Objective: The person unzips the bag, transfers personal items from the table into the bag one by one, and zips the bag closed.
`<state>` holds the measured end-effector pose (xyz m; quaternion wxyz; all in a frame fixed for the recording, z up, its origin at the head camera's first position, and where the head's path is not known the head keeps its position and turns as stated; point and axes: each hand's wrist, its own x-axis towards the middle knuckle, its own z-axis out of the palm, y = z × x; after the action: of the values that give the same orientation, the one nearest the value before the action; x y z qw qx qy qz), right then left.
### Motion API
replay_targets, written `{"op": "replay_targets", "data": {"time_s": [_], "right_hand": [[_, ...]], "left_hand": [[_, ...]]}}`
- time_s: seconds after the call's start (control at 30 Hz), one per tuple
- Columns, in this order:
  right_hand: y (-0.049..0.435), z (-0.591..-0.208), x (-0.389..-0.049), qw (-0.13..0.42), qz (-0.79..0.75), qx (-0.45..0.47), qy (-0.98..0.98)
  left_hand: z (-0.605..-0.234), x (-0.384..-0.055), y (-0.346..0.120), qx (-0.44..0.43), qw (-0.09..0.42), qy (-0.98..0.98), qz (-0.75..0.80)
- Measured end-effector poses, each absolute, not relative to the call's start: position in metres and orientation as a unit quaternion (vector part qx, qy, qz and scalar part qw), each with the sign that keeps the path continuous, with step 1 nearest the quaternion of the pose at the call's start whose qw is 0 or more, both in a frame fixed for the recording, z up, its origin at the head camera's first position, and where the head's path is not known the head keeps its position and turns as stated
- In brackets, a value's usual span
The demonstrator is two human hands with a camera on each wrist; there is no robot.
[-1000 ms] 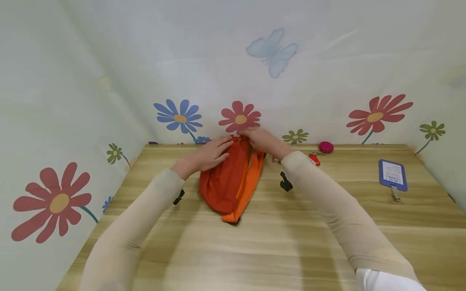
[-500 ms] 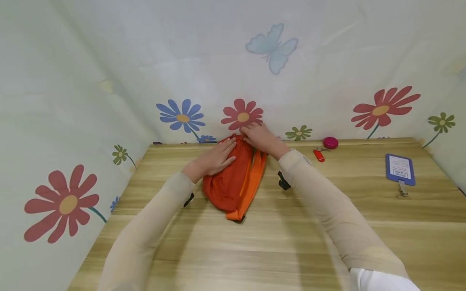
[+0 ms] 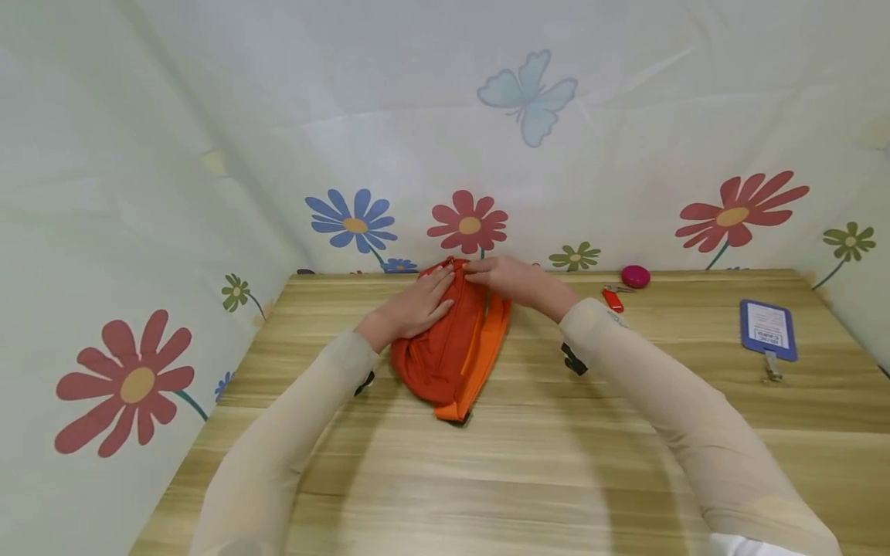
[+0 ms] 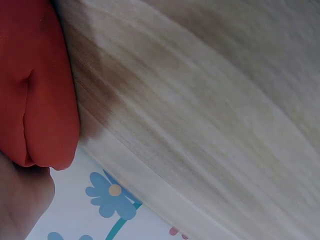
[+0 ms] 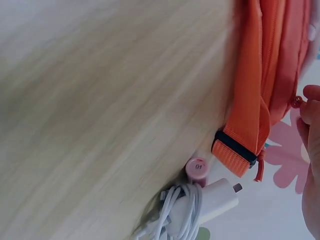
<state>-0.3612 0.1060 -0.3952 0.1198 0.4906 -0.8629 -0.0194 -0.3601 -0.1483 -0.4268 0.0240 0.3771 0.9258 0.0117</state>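
We see the left hand [image 3: 413, 304] outstretched on the bag [image 3: 439, 361], the right hand [image 3: 514, 281] pinching the zipper pull [image 5: 297, 102] at its far end.

We see a beige left sleeve [image 3: 299, 421] and matching beige right sleeve [image 3: 670, 409], both long, lightly creased; white cloth [image 3: 744, 546] shows at the right one's upper end.

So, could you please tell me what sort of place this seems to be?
Probably a small indoor booth set around a table: flower-printed walls stand close on three sides, and a bag and badge are on the tabletop.
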Motion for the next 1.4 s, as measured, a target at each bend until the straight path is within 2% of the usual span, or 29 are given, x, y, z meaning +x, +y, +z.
{"op": "replay_targets", "data": {"time_s": [0.2,0.5,0.7,1.03,1.4], "right_hand": [[0.107,-0.400,-0.346,0.089,-0.088,0.476,-0.871],[0.084,-0.417,-0.319,0.086,0.004,0.435,-0.896],[0.086,-0.418,-0.299,0.074,-0.031,0.470,-0.879],[0.100,-0.421,-0.295,0.121,-0.092,0.536,-0.830],[0.103,-0.420,-0.275,0.064,-0.036,0.541,-0.838]], "left_hand": [[-0.426,-0.358,-0.147,0.369,0.029,0.929,0.008],[-0.428,-0.354,-0.145,0.346,0.044,0.937,-0.003],[-0.423,-0.352,-0.144,0.345,0.041,0.938,0.000],[-0.428,-0.352,-0.144,0.329,0.044,0.943,-0.001],[-0.423,-0.350,-0.141,0.329,0.048,0.943,-0.013]]}}
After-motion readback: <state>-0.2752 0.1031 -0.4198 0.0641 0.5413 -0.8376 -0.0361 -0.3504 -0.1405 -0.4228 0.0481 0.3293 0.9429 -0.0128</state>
